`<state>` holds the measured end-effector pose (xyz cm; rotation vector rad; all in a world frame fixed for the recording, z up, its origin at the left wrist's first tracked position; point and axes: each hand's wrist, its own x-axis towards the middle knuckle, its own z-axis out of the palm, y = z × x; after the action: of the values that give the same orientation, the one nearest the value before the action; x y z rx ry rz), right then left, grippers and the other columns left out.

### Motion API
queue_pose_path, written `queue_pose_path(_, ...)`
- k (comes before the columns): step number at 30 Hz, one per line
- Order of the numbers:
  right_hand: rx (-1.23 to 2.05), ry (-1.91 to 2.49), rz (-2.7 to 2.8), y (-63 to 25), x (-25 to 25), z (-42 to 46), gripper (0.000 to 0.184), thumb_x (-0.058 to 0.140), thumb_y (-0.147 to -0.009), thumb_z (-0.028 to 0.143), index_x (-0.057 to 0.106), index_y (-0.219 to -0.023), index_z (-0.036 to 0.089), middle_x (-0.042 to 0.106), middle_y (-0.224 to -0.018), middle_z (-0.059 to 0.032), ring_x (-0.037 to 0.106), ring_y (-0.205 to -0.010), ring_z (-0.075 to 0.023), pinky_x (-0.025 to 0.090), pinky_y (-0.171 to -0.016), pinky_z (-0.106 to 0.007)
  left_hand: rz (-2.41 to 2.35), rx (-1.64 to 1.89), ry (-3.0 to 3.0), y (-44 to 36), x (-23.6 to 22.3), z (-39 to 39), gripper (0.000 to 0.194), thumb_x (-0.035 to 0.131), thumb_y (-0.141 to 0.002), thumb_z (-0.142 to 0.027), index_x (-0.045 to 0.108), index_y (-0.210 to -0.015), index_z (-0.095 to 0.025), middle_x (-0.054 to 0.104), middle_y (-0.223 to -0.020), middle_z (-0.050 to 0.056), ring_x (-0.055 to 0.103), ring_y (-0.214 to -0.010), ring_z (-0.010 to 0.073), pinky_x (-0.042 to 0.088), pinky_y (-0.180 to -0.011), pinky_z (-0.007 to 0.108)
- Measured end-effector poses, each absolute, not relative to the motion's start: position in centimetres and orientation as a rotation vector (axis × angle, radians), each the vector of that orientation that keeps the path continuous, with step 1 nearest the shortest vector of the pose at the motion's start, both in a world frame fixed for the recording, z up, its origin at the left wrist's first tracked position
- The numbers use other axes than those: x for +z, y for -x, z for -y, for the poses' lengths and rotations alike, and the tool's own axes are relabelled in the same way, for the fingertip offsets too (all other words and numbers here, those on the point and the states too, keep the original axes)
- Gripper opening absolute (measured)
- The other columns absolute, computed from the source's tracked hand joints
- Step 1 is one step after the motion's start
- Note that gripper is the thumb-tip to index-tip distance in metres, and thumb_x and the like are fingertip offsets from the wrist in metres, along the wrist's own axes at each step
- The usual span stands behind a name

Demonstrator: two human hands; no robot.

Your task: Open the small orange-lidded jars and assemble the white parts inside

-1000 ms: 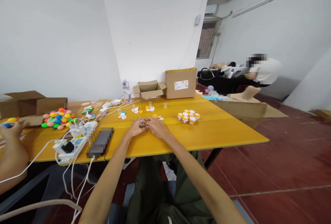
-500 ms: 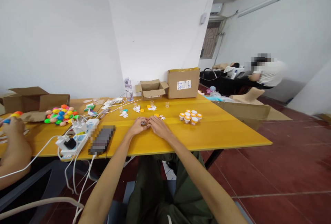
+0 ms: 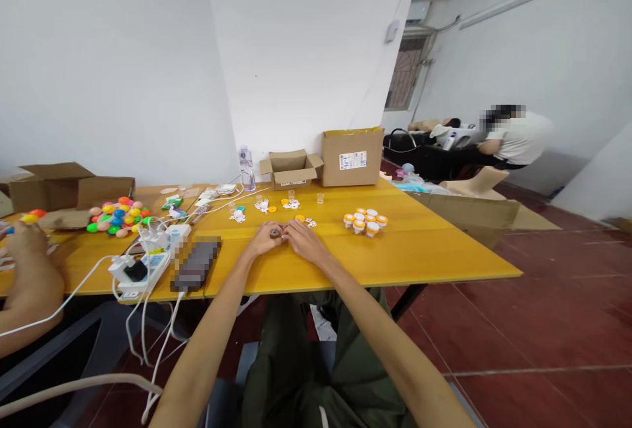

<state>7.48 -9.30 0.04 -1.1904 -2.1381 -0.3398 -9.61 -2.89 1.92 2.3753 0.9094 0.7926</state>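
Note:
My left hand (image 3: 263, 240) is closed around a small dark round piece (image 3: 274, 234), low over the table in front of me. Fingertips of my right hand (image 3: 303, 241) are bent together against that piece and the left fingers. Whatever the right fingers pinch is too small to make out. Just beyond the hands lie a yellow ring-like part (image 3: 299, 218) and small white pieces (image 3: 311, 222). Further back are more white pieces (image 3: 237, 216), a teal part (image 3: 240, 209) and clear little cups (image 3: 320, 198). To the right stands a cluster of white-and-orange capped cups (image 3: 365, 220).
A phone (image 3: 197, 262) and a power strip (image 3: 153, 268) with cables lie left. Colourful plastic balls (image 3: 118, 217) sit beside another person's hand (image 3: 27, 237). Behind are a bottle (image 3: 245, 168), an open carton (image 3: 291, 181) and a larger box (image 3: 351, 174). Another person sits far right.
The view has shifted slightly. Both hands stay together around the small dark piece, with only slight movement of the right fingers.

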Motion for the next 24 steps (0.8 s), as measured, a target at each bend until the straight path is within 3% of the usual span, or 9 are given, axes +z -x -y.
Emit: queue_pose_path(24,-0.491,1.637,2.005,-7.47,0.05,9.36,0.027,0.048,-0.093,0.009,0.07,-0.09,0.023,0.067,-0.1,-0.0096,0.06,-0.1,-0.0224,0.049,-0.088,-0.034,-0.903,0.853,-2.426,9.5,1.29,2.69,0.007,0.065,-0.081,-0.028,0.07,-0.082,-0.024,0.071,-0.103,0.005,0.064,-0.104,0.0249,0.048,-0.102,0.043)
